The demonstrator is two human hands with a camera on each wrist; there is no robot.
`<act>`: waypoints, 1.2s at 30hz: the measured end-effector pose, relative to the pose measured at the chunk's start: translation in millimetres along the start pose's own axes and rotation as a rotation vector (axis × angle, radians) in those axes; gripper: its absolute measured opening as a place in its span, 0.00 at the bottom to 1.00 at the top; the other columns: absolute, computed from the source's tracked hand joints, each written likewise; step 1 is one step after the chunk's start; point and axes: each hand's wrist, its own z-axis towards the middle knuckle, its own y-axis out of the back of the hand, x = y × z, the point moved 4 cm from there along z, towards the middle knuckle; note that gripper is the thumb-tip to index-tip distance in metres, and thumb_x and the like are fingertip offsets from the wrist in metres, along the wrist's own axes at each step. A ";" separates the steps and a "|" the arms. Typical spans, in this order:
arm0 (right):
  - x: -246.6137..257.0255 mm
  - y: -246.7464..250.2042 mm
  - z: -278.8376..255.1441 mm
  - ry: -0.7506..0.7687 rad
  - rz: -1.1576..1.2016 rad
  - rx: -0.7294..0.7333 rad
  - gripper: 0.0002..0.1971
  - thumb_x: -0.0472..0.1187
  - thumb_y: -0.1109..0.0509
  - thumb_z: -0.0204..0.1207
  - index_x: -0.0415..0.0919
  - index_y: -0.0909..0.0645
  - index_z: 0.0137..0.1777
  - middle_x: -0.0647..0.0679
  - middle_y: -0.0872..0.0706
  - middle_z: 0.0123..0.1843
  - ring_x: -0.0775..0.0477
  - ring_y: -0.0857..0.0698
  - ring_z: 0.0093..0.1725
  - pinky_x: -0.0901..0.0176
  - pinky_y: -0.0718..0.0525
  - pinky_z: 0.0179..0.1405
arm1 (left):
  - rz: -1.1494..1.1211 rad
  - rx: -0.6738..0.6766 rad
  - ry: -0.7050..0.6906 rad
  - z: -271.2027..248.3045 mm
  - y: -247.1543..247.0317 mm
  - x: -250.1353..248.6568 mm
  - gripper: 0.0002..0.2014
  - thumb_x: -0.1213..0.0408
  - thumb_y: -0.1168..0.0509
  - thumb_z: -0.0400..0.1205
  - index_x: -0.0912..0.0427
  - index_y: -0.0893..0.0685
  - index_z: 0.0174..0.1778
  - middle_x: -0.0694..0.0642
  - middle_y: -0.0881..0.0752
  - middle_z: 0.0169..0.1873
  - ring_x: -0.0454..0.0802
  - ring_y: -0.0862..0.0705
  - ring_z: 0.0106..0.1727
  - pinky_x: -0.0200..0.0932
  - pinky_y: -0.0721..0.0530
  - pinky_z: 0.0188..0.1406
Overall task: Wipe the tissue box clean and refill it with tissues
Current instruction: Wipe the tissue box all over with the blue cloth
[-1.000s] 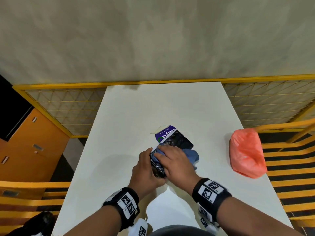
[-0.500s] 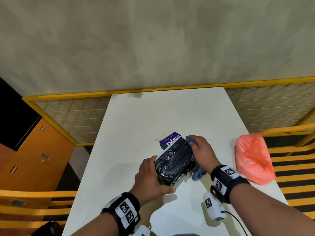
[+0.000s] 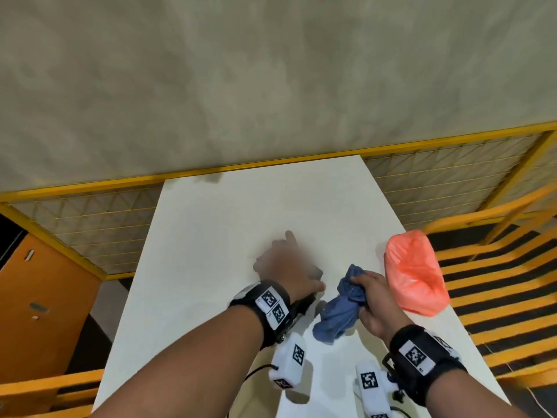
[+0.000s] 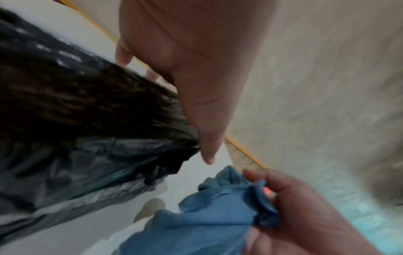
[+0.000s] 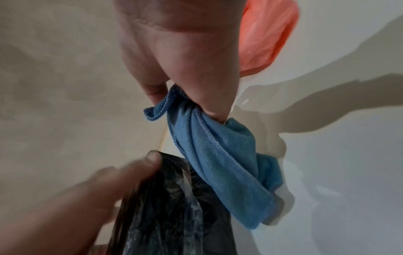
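White laminate forms the one long rectangular table (image 3: 211, 236), on which everything is set. One orange-pink plastic bag (image 3: 413, 273), bulging and crumpled, is seen lying near the table's right edge. One tissue box wrapped in crinkled black plastic (image 4: 72, 138) is held just above or on the table's middle, largely hidden under the left hand (image 3: 286, 263) in the head view; that hand is blurred, its fingers spread over the box's top with the thumb down one side. One blue microfibre cloth (image 3: 340, 309) is bunched and clamped in the curled fingers of the right hand (image 3: 376, 300), hanging just beside the box.
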 end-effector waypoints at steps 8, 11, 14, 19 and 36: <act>46.6 -8.0 -22.9 0.228 -0.066 -0.074 0.09 0.26 0.36 0.78 0.38 0.22 0.54 0.35 0.15 0.50 0.42 0.15 0.44 0.49 0.18 0.44 | -0.328 -0.156 -0.199 -20.9 13.5 31.4 0.66 0.38 0.22 0.65 0.48 0.61 0.89 0.55 0.34 0.81 0.59 0.36 0.81 0.62 0.32 0.79; 62.6 -25.3 -33.3 0.350 -0.116 -0.071 0.12 0.26 0.36 0.78 0.43 0.20 0.52 0.41 0.14 0.51 0.45 0.14 0.47 0.48 0.17 0.48 | -0.608 -0.162 -0.256 -34.7 9.7 56.1 0.65 0.45 0.21 0.67 0.40 0.64 0.88 0.48 0.40 0.84 0.51 0.40 0.85 0.59 0.34 0.84; 77.8 -55.0 -53.3 0.509 -0.273 -0.023 0.14 0.26 0.36 0.78 0.45 0.20 0.55 0.50 0.14 0.47 0.52 0.14 0.43 0.58 0.15 0.42 | -0.775 -0.181 -0.254 -38.8 -4.8 78.5 0.64 0.46 0.20 0.66 0.33 0.64 0.86 0.42 0.42 0.83 0.44 0.38 0.85 0.53 0.32 0.84; 71.1 -120.0 -87.7 0.855 -0.799 0.286 0.17 0.29 0.34 0.78 0.49 0.17 0.61 0.56 0.15 0.61 0.61 0.20 0.63 0.63 0.23 0.65 | -0.739 -0.226 -0.264 -39.5 -4.9 87.3 0.62 0.45 0.21 0.63 0.43 0.54 0.88 0.44 0.39 0.80 0.43 0.34 0.82 0.48 0.29 0.81; 33.8 -141.3 -21.6 0.861 -1.186 0.402 0.22 0.27 0.39 0.76 0.42 0.19 0.68 0.44 0.25 0.75 0.47 0.26 0.73 0.66 0.34 0.68 | -0.820 -0.256 -0.236 -53.3 -20.7 107.1 0.50 0.51 0.19 0.63 0.26 0.47 0.72 0.47 0.27 0.71 0.39 0.22 0.71 0.39 0.19 0.69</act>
